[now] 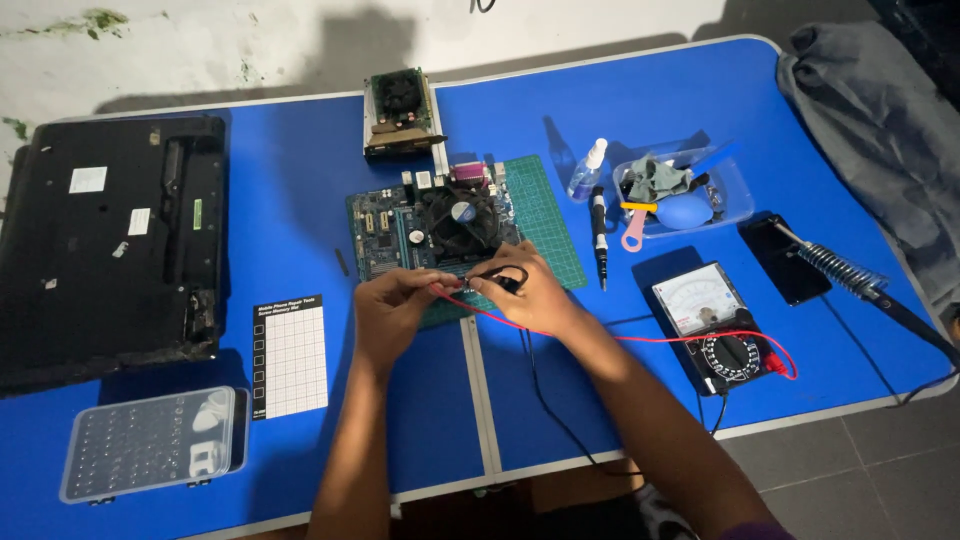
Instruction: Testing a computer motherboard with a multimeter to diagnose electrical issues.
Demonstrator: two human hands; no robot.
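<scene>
Here, both probes (pixel 470 283) pinched between hands (grips meeting) over motherboard (pixel 400 232).

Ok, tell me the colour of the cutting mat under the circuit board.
The cutting mat is green with a fine grid, seen best in the head view, on the blue table.

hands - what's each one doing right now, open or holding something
Left hand: closed, pinching the red probe lead over the motherboard.
Right hand: closed on the black probe.
</scene>
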